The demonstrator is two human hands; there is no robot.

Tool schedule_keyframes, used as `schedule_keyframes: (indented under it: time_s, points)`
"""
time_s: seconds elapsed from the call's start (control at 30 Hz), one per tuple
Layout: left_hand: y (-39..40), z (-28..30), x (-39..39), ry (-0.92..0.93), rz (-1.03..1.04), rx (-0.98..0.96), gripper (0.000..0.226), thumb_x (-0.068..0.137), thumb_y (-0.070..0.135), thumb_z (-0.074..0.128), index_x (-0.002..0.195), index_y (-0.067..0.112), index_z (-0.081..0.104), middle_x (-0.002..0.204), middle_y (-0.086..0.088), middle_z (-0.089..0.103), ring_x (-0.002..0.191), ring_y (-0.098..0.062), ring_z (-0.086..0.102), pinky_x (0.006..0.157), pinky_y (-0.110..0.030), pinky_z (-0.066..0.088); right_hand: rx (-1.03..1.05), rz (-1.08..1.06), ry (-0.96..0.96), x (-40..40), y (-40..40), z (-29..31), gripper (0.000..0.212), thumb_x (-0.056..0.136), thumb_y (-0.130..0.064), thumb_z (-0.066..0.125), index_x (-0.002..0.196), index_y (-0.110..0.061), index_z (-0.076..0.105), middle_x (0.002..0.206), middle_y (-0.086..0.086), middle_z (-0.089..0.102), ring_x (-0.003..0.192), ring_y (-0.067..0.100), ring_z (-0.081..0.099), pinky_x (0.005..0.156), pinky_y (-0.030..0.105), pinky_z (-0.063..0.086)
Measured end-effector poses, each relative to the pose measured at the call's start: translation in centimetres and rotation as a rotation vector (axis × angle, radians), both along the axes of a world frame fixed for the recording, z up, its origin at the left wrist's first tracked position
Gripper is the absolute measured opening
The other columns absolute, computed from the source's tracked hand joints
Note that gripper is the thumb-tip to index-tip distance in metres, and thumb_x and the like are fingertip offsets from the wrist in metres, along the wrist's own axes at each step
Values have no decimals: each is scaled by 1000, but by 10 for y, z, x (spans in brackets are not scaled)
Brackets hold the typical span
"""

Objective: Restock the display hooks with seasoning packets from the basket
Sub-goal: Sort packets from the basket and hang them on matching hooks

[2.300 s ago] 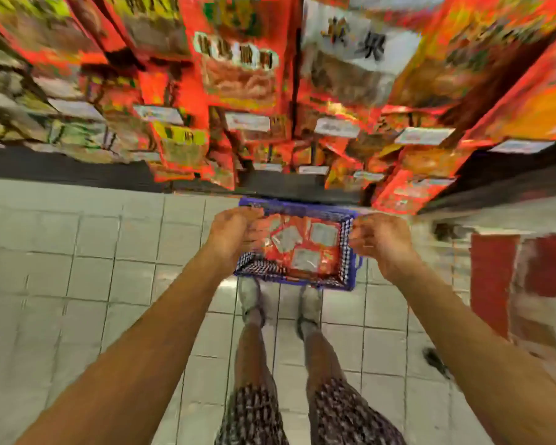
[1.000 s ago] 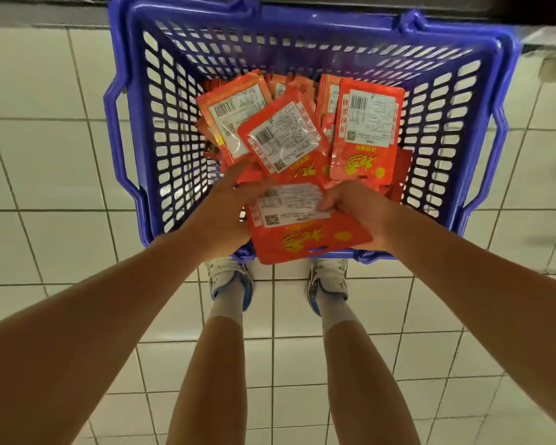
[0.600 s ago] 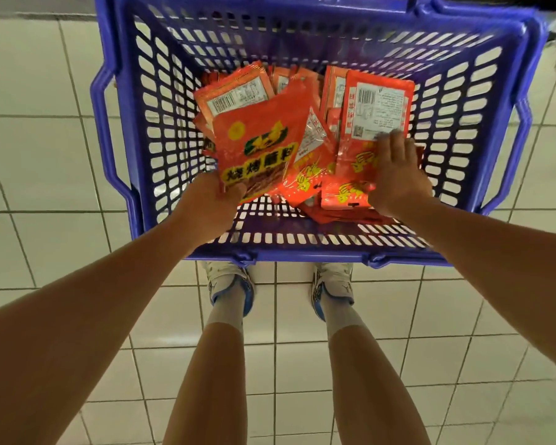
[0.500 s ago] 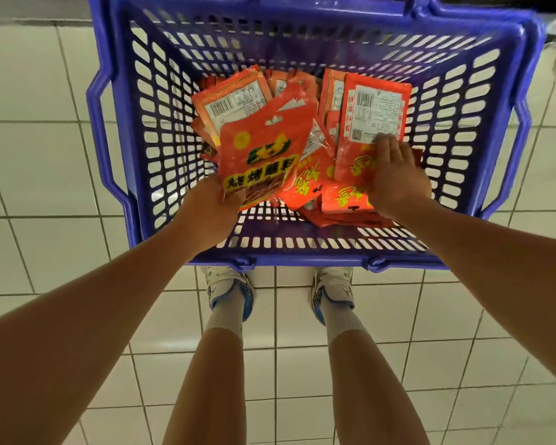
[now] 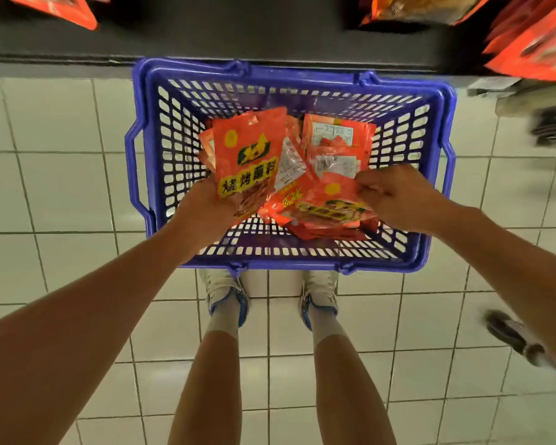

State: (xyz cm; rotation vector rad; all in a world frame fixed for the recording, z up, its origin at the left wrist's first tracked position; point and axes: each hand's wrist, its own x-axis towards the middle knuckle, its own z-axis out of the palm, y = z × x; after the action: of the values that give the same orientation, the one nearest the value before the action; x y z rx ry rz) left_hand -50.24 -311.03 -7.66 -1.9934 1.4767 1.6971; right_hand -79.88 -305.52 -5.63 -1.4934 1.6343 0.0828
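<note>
A blue plastic basket (image 5: pixel 148 194) stands on the white tiled floor in front of my feet. Several red seasoning packets (image 5: pixel 334 136) lie inside it. My left hand (image 5: pixel 206 213) grips a red packet with a yellow label (image 5: pixel 247 162), face up, lifted over the pile. My right hand (image 5: pixel 395 197) pinches the edge of another red packet (image 5: pixel 328 207) lying across the heap. The lower packets are partly hidden by those two.
A dark shelf base (image 5: pixel 238 36) runs along the top, right behind the basket. Red hanging packets (image 5: pixel 533 46) show at the top right and top left. Someone else's shoe (image 5: pixel 511 335) is on the floor at the right.
My right hand went from resting flat on the pile to pinching a face-up packet. The left hand keeps its packet, raised a little. The view pulled back, showing the shelf base.
</note>
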Motion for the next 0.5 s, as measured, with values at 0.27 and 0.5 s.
schedule_keyframes:
  time_s: [0.27,0.5]
  points:
    - [-10,97,-26,370,279,267,49,81,30,68,127,14,64,124,-12,70,119,-39,63,106,-61,44,-163,-219,-194,23,-72,97,22,92,0,64,90,-20,75,71,-15,64,61,-4,57,68,21,45]
    - [-12,211,-28,482,426,48,22,86,35,73,108,32,72,111,-3,77,105,-31,73,98,-60,52,-356,-636,-413,35,-95,206,25,71,-18,80,89,-30,66,86,3,69,78,16,64,77,40,57]
